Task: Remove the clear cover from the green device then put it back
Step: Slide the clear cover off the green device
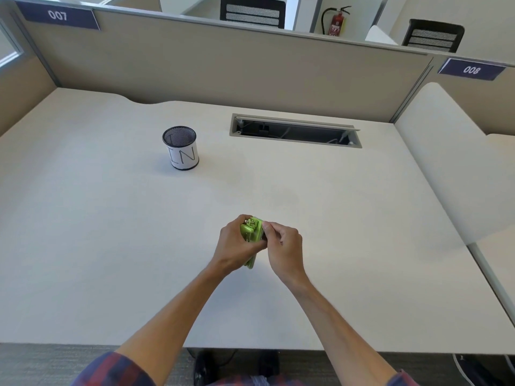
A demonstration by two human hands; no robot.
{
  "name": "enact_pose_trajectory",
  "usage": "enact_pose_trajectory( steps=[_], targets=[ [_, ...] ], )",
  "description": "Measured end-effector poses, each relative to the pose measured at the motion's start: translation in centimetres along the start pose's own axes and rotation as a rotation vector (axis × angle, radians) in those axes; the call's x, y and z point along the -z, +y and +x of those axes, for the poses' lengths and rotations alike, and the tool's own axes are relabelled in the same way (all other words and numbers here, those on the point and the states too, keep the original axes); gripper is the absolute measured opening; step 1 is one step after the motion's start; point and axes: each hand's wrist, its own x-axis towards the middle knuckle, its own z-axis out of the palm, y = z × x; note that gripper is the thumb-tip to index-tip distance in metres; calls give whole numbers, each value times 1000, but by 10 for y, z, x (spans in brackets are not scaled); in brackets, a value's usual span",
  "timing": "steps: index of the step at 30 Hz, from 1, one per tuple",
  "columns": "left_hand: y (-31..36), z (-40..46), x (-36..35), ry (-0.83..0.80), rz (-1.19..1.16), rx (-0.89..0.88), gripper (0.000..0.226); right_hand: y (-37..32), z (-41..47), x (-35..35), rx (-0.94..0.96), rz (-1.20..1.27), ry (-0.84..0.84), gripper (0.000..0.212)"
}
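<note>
A small green device (251, 232), with metal parts at its top end, is held upright just above the white desk (111, 232) near its front middle. My left hand (234, 246) wraps around its left side and grips it. My right hand (282, 246) pinches the device's right edge with fingertips, where the clear cover sits; the cover itself is too faint to make out. The lower end of the device pokes out below my left palm.
A black mesh pen cup (181, 147) with a white label stands at the back left of the desk. An open cable tray slot (295, 130) lies at the back right. Beige partition walls (223, 65) close off the rear.
</note>
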Motion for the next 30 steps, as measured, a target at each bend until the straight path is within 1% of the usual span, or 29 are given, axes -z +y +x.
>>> enact_pose_trajectory(
  steps=[5, 8, 10, 12, 15, 17, 19, 23, 25, 27, 30],
  targets=[
    [-2, 8, 6, 9, -95, 57, 33, -8, 11, -4, 12, -45, -33, 42],
    [-3, 12, 11, -18, -248, 138, 33, -14, 22, -9, 21, -81, -53, 44],
    [-4, 15, 13, -23, -334, 167, 30, -18, 30, -13, 30, -149, -70, 49],
    [-3, 17, 16, -28, -392, 178, 26, -24, 37, -16, 30, -210, -96, 50],
    [-3, 22, 22, -59, -478, 189, 14, -31, 45, -20, 31, -249, -113, 42],
    [-5, 24, 26, -93, -523, 192, 11, -38, 49, -23, 52, -284, -127, 41],
    [-8, 25, 28, -128, -595, 220, 15, -45, 53, -27, 77, -358, -143, 41],
    [-9, 27, 30, -211, -831, 298, 28, -63, 60, -32, 95, -529, -156, 39],
    [-5, 27, 33, -243, -955, 318, 30, -68, 61, -29, 95, -555, -166, 42],
    [-2, 28, 36, -250, -1092, 325, 33, -73, 60, -25, 101, -526, -169, 45],
    [0, 31, 40, -243, -1211, 338, 43, -74, 52, -19, 178, -565, -131, 43]
  ],
)
